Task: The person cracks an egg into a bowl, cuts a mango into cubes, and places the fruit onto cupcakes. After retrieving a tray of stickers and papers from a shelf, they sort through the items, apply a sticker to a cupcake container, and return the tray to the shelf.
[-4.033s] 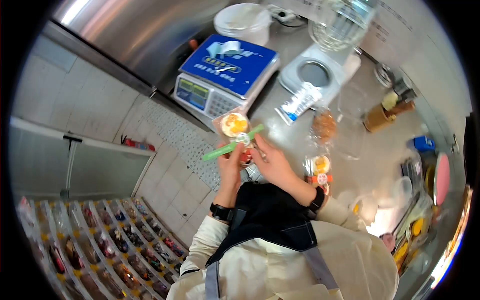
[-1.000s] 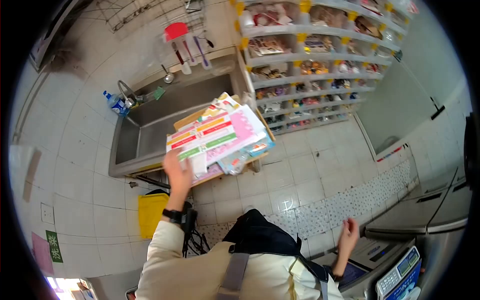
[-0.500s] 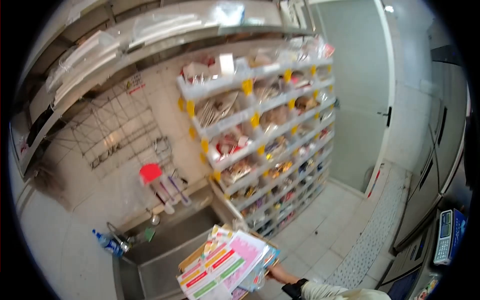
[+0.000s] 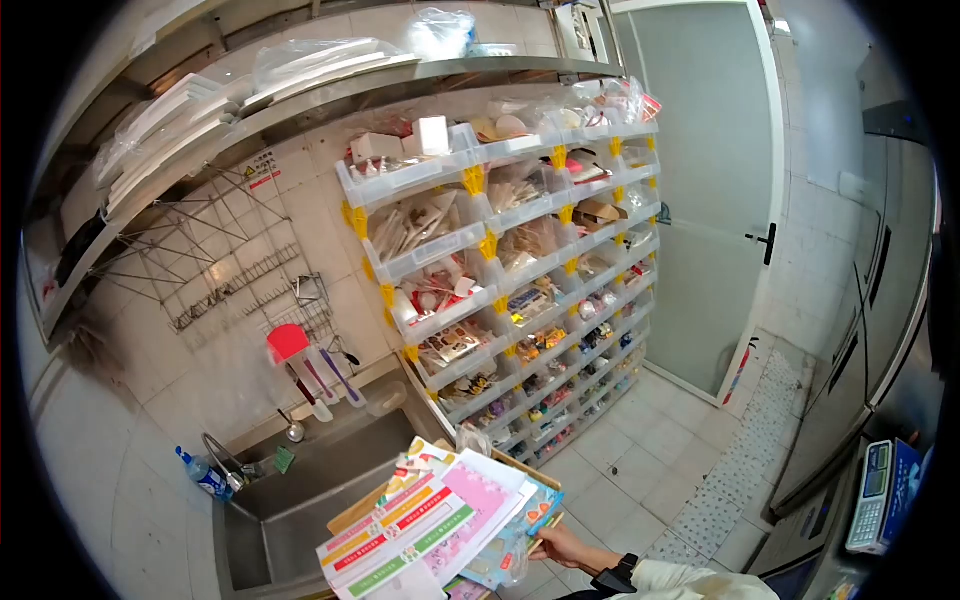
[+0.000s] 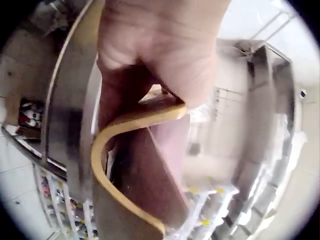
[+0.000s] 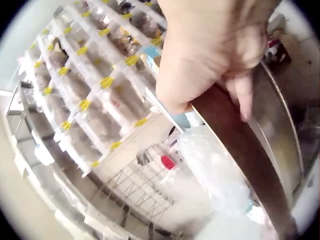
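A wooden tray (image 5: pixel 136 120) with a curved edge carries a loose pile of printed label sheets (image 4: pixel 420 515), pink sheets and blue plastic packets, over the sink's near side. In the left wrist view my left hand (image 5: pixel 155 60) grips the tray's edge, fingers on its far side; the head view does not show this hand. On the tray's right side, my right hand (image 4: pixel 565 548) holds the edge. The right wrist view shows this hand's thumb and fingers on either side of a brown wooden wall (image 6: pixel 230 130), with a clear plastic bag (image 6: pixel 215 165) hanging beside it.
A steel sink (image 4: pixel 300 535) lies behind the tray. To its right stands a tall rack of clear bins (image 4: pixel 500 290) full of packets. An overhead shelf (image 4: pixel 330 85) runs above. Spatulas (image 4: pixel 315 380) hang by the wall, and a scale (image 4: pixel 880 495) stands far right.
Earlier both hands held a fruit-topped dessert pack with a green strip by the scale. Then the left hand reached the tray alone; now both hands grip it. The head view has tilted up.
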{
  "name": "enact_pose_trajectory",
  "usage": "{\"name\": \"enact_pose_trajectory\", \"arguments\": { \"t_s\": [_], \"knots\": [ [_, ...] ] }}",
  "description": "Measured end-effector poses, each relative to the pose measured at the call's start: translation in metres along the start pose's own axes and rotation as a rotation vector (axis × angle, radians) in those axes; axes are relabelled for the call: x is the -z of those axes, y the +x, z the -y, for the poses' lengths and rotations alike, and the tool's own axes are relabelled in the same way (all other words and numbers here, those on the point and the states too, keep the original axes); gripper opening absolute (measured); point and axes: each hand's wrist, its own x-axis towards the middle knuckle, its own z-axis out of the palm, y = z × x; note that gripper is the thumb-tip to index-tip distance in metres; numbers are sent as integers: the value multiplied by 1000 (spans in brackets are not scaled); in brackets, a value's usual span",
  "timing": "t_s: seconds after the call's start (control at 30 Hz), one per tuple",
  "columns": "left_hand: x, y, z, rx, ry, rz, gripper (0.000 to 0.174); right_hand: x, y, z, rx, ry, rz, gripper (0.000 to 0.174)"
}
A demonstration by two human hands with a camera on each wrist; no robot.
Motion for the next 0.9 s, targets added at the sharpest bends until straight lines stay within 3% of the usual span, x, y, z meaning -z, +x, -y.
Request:
{"name": "enact_pose_trajectory", "arguments": {
  "t_s": [0.07, 0.13, 0.17, 0.23, 0.3, 0.37, 0.5, 0.57, 0.67, 0.7, 0.8, 0.9],
  "knots": [
    [-12, -10, -25, -22, 162, 53, 48, 0, -19, 17, 145, 60, -42, 45],
    [-32, -24, -55, -120, 385, 139, 47, 1, -43, 46, 130, 73, -34, 45],
    [-39, -24, -52, -121, 391, 145, 47, 4, -52, 67, 133, 65, -9, 46],
    [-60, -14, -41, -221, 90, 344, 50, 16, -70, 104, 193, 49, -35, 46],
    [-128, -24, -79, -483, -83, 475, 59, 22, -95, 149, 262, 45, -65, 45],
    [-190, -54, -129, -293, -99, 472, 67, 17, -121, 212, 346, 42, -76, 46],
    [-288, -50, -182, -390, -161, 787, 61, 19, -164, 328, 541, -79, -202, 56],
    [-343, -61, -224, -451, -186, 884, 56, 19, -191, 391, 640, -163, -166, 59],
    [-423, -89, -292, -447, -156, 1033, 35, 28, -219, 476, 872, -232, -139, 56],
    [-449, -96, -311, -541, -118, 1054, 31, 31, -225, 500, 927, -183, -174, 53],
    [-525, -98, -366, -616, -162, 1141, 33, 37, -250, 572, 1020, -238, -68, 54],
    [-589, -94, -408, -685, -124, 1256, 38, 42, -266, 617, 1125, -269, -133, 54]
  ]
}}
